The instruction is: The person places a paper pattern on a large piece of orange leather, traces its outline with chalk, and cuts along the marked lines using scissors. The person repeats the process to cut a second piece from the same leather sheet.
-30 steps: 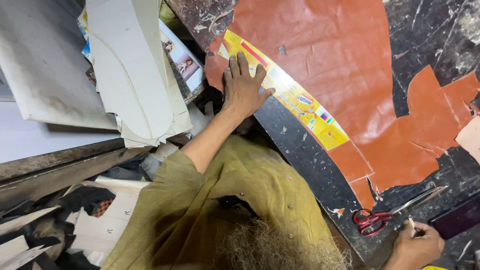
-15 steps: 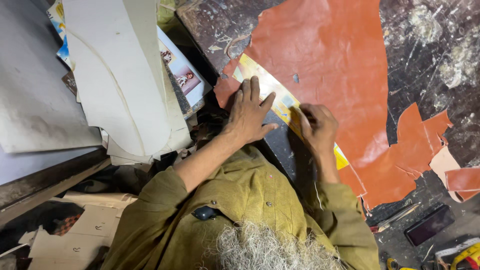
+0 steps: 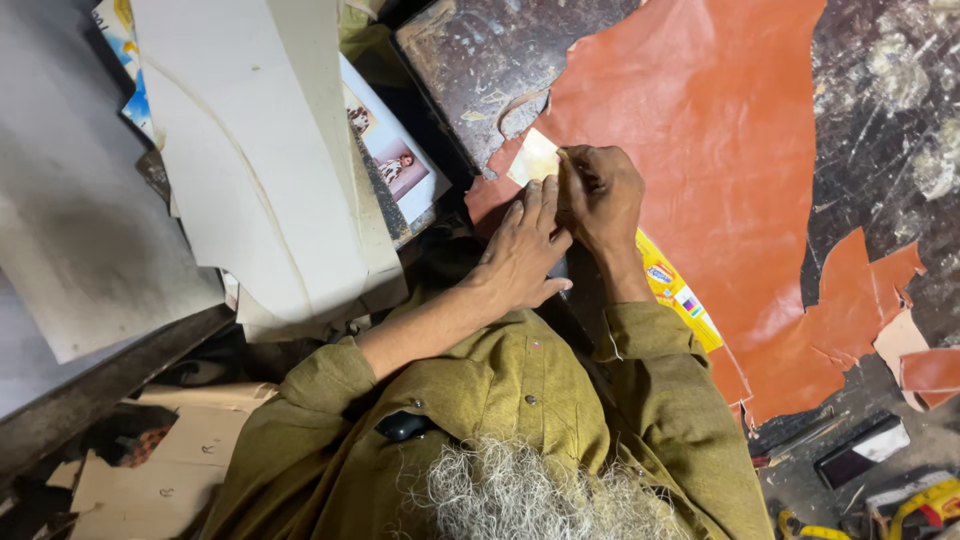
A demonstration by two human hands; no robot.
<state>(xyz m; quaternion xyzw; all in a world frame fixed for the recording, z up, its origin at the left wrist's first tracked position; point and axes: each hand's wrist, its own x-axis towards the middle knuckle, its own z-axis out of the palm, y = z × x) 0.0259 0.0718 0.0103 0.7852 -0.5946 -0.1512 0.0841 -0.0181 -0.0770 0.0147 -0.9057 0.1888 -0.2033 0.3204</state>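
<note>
A large orange-brown leather hide (image 3: pixel 720 150) lies spread on a dark, scarred worktable (image 3: pixel 460 50). A long yellow printed card strip (image 3: pixel 680 295) lies across the hide, its pale end (image 3: pixel 535 158) near the hide's left edge. My left hand (image 3: pixel 520 250) rests flat with fingers spread, pressing down beside that end. My right hand (image 3: pixel 600 195) sits right beside it on the strip, fingers curled closed at the pale end. Whatever the fingers pinch is hidden. Olive sleeves and grey hair fill the lower part of the head view.
A stack of pale cut sheets (image 3: pixel 250 150) and a printed picture card (image 3: pixel 395 165) lie left of the table. Leather scraps (image 3: pixel 925 365) lie at the right edge. A flat black object (image 3: pixel 860 452) and a yellow tool (image 3: pixel 925 500) sit at the lower right.
My right hand came from beside the red-handled scissors at the lower right up to the strip, next to my left hand. Both hands have since shifted along the strip to its pale end.
</note>
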